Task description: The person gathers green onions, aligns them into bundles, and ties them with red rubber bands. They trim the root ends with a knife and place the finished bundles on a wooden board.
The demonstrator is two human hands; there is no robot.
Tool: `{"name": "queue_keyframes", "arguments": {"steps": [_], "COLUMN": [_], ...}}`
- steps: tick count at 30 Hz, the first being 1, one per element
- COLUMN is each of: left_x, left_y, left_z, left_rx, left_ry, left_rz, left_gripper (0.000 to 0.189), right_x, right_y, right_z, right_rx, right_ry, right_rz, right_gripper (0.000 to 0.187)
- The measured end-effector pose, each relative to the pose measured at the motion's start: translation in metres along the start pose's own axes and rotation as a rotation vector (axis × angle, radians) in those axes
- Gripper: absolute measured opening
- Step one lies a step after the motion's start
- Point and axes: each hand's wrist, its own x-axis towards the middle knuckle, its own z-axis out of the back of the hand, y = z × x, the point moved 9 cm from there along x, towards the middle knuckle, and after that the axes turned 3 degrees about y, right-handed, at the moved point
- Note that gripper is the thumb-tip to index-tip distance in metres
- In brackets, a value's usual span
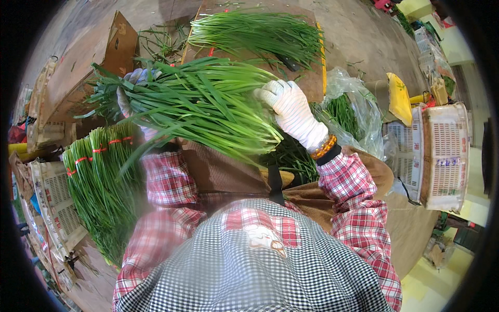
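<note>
A large loose bunch of long green leaves, likely Chinese chives, lies crosswise between my hands above my lap. My left hand, in a striped glove, is closed around its dark leafy end, partly hidden by leaves. On the pale stem end rests my right hand, also gloved, with its fingers bent against the upper edge; whether it grips is unclear. Beyond, another pile of chives lies on a brown board, with a dark-handled tool at its near edge. Bundles tied with red bands stand at my left.
An upright brown board stands at the far left. White plastic crates are on the left, and more crates on the right. A clear plastic bag with greens and a yellow-edged piece lie right of my right hand.
</note>
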Motion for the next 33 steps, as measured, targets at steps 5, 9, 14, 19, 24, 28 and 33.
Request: {"name": "queue_keyframes", "arguments": {"steps": [5, 9, 14, 19, 24, 28, 33], "left_x": [-0.012, -0.019, -0.010, -0.012, -0.020, -0.020, -0.013], "left_y": [-0.022, -0.013, -0.008, -0.009, -0.010, -0.018, -0.010], "left_z": [0.028, -0.001, -0.012, 0.000, 0.033, 0.044, 0.037], "left_rx": [0.163, 0.427, 0.274, 0.334, 0.410, 0.184, 0.232], "left_ry": [-0.193, -0.456, -0.279, -0.253, -0.389, -0.309, -0.170], "left_rz": [-0.106, -0.152, -0.077, -0.091, -0.061, 0.004, 0.013], "left_gripper": [0.040, 0.033, 0.028, 0.033, 0.035, 0.046, 0.046], "right_x": [0.007, 0.011, 0.008, -0.011, -0.082, -0.139, -0.244], "right_y": [0.004, -0.003, -0.001, -0.014, -0.070, -0.086, -0.107], "right_z": [0.004, -0.008, 0.011, 0.016, -0.009, 0.025, 0.011], "right_rx": [0.073, -0.029, 0.123, 0.465, 1.404, 1.646, 1.047], "right_ry": [-0.020, 0.019, -0.164, -0.267, -0.386, -0.760, -0.134], "right_rz": [-0.068, -0.102, -0.160, -0.305, -0.715, -0.707, -1.251], "right_gripper": [0.040, 0.025, 0.022, 0.022, 0.017, 0.014, 0.022]}}
